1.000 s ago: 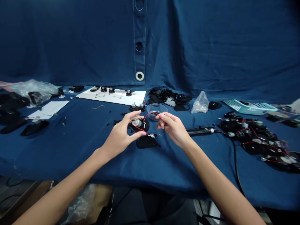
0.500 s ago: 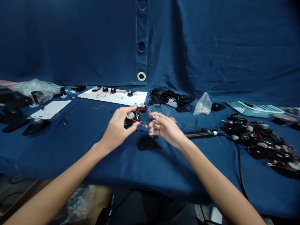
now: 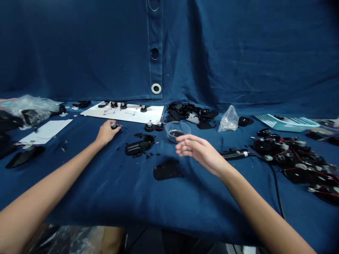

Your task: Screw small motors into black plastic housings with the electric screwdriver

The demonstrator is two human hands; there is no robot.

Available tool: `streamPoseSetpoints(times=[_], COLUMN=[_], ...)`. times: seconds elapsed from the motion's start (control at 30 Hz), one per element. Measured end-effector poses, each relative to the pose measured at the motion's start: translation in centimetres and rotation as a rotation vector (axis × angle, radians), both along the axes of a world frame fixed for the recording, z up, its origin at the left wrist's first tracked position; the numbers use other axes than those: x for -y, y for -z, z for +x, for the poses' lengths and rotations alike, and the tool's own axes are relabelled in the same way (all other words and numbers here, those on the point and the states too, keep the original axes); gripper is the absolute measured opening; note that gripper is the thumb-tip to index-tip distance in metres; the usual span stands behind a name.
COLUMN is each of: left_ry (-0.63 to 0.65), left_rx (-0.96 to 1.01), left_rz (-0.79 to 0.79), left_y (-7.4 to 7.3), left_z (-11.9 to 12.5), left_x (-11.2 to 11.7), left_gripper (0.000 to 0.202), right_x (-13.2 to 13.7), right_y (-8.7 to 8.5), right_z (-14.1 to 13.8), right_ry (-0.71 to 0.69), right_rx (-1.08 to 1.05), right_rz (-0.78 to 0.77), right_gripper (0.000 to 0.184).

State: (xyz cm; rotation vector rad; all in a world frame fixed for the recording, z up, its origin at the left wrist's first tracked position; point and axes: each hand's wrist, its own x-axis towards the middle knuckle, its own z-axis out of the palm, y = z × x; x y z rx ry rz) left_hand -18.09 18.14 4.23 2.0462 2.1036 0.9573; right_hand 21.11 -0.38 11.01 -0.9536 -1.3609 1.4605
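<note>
Left hand (image 3: 106, 132): reaches toward the far edge of the table (image 3: 106, 190), left of centre. Grips a small motor (image 3: 113, 125) between curled fingertips, with a short red lead trailing to its right. Lies just short of the near edge of the white sheet (image 3: 127, 113) bearing several more small parts.

Right hand (image 3: 199, 151): hovers palm-down above the middle of the table, fingers loosely extended and spread, grasping nothing. Sits just beside the clear bowl (image 3: 178, 129), on its near side; tiny dark pieces inside the bowl.

Between the two hands: black housing (image 3: 139, 146), lying on its side amid loose black crumbs. Nearer, below the right fingertips: flat black cover (image 3: 167, 170), apart from both hands.

To the right of the right hand: black pen-shaped tool (image 3: 234, 154), with a cable running toward the near edge. Along the right edge: heap of black assemblies (image 3: 291, 160) with red leads. Toward the far right corner: teal basket (image 3: 287, 122). Left of the bowl: two motors (image 3: 155, 126) side by side. Behind the bowl: pile of black parts (image 3: 193, 113) and crumpled clear bag (image 3: 229, 118). At the left edge: plastic wrap (image 3: 29, 106) and white paper (image 3: 46, 129).
</note>
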Motion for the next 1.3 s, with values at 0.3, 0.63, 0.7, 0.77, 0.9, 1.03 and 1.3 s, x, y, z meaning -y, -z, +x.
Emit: streamPoseSetpoints(times=[0.3, 0.63, 0.7, 0.77, 0.9, 1.03, 1.3], left_ry=[0.021, 0.033, 0.07, 0.082, 0.086, 0.08, 0.095], left_rx=[-0.061, -0.392, -0.374, -0.363, -0.36, -0.396, -0.427], left_rz=[-0.123, 0.267, 0.288, 0.278, 0.252, 0.24, 0.193], left_y=[3.0, 4.0, 4.5, 4.8, 5.0, 4.9, 4.8], left_z=[-1.2, 3.9, 4.0, 3.9, 3.7, 3.8, 3.8], left_x=[1.1, 11.6, 12.6, 12.7, 12.1, 12.2, 12.1], left_gripper=[0.079, 0.048, 0.042, 0.042, 0.042, 0.041, 0.039], right_x=[8.3, 5.4, 4.3, 2.9, -0.2, -2.8, -5.2], right_y=[2.2, 1.8, 2.2, 2.6, 3.0, 3.0, 1.7], right_z=[12.3, 30.5, 32.4, 33.3, 33.6, 33.9, 35.0], right_ry=[0.422, 0.949, 0.891, 0.807, 0.721, 0.745, 0.832], right_rx=[0.588, 1.449, 1.524, 1.554, 1.669, 1.773, 1.783], right_rz=[0.023, -0.093, -0.103, -0.078, -0.055, -0.105, -0.24], right_gripper=[0.047, 0.031, 0.033, 0.031, 0.027, 0.023, 0.026])
